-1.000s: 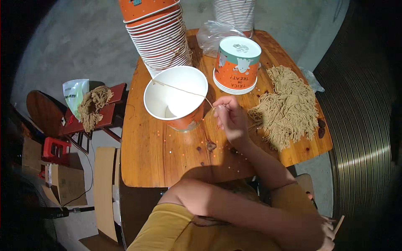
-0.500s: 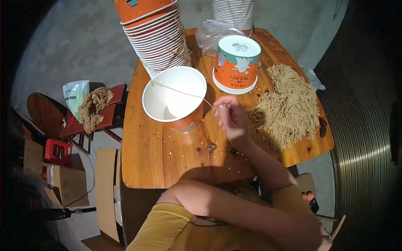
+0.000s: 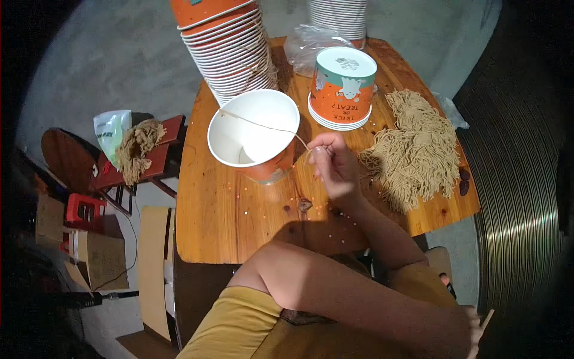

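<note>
My right hand (image 3: 335, 161) is closed, thumb and fingertips pinching a thin tan cord (image 3: 263, 124). The cord runs from the far left rim of an orange paper bucket (image 3: 269, 169), across its white mouth, to my fingers. That bucket tilts slightly, its open top facing up, left of the hand. Right of the hand lies a loose heap of tan cords (image 3: 418, 149). My left arm crosses in front of my body, and my left hand (image 3: 473, 335) is at the lower right. Its fingers are curled beside a pale wooden stick (image 3: 487, 320); what they grip is partly hidden.
A tall stack of orange buckets (image 3: 227, 54) leans behind the tilted one. Upside-down buckets (image 3: 342, 90) stand beside a clear plastic bag (image 3: 311, 48). Small specks dot the wooden table (image 3: 239, 239). Left are a bench (image 3: 158, 164), a red stool (image 3: 84, 209) and cardboard boxes (image 3: 101, 257).
The view has shifted slightly. My right hand still pinches the cord, nearly in place. My left hand has moved a little up and right at the lower right edge.
</note>
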Demonstrator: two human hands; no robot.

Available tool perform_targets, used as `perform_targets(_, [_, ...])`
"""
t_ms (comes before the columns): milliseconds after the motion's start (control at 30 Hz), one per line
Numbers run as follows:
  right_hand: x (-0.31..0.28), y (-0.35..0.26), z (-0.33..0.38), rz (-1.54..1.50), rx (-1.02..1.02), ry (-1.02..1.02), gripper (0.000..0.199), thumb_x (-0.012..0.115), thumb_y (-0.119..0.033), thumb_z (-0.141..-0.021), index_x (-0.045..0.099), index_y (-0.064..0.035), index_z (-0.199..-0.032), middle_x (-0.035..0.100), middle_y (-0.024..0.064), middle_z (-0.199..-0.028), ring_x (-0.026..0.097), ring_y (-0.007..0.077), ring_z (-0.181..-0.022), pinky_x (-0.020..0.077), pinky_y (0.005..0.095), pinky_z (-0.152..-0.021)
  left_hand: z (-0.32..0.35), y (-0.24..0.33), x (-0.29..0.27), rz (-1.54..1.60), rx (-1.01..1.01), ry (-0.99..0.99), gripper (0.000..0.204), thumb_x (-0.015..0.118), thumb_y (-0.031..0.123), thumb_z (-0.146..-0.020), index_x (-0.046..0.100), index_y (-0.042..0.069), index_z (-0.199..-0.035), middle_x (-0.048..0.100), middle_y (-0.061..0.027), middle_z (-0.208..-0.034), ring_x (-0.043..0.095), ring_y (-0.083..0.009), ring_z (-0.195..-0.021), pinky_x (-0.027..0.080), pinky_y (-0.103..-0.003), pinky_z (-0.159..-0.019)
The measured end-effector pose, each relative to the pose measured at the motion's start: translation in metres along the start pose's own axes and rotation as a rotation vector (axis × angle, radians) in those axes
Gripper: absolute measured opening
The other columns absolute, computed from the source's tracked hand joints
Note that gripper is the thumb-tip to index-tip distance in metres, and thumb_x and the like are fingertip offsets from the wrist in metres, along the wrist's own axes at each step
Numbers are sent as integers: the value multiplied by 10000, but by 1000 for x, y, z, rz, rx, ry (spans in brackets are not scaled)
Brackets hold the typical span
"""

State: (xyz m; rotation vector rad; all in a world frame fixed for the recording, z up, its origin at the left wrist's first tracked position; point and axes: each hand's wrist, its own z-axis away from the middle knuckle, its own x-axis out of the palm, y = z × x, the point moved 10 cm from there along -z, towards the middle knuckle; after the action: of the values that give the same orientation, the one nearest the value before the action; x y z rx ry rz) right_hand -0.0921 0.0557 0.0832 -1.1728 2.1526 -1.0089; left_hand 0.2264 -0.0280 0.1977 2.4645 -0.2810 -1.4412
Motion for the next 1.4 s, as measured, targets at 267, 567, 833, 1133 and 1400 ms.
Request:
perform_targets(267, [-5,17,-3,-5,149,35,85,466,-65,-925,503,-20,-987,534,25,-693,511,78,-613,421,243,-555,-32,-16,44,117,324,95,370,518,337,-907,557,46,-1132,489,-81,-1152,506,-186,-945,393,-297,-767])
perform_targets(567, [-8,10,0,-144,212,53,96,460,-106,-950,499,-32,-996,504,-16,-731,439,35,-616,383,199,-558,-1,8,4,62,457,412,430,464,365,-929,529,7,-1158,497,-120,-1117,486,-245,-982,370,-348,-840])
perform_targets(833, [-7,17,4,-125,213,44,100,458,-119,-950,510,-41,-986,526,-10,-745,448,34,-602,383,186,-546,10,8,9,512,364,378,465,414,368,-951,509,-20,-1189,512,-158,-1112,488,-291,-1000,370,-389,-881])
perform_targets(1133, [-7,16,6,-93,195,49,111,452,-128,-948,512,-43,-988,527,-12,-727,458,32,-618,381,191,-538,8,-1,38,727,162,72,443,398,335,-962,512,-13,-1211,525,-166,-1152,514,-290,-1002,401,-389,-864])
perform_targets(1400, [-7,24,0,-89,241,77,103,462,-121,-935,510,-46,-987,516,-20,-732,449,33,-604,382,188,-521,4,18,22,480,294,40,433,391,318,-968,514,-9,-1224,530,-165,-1173,525,-287,-1015,415,-385,-861])
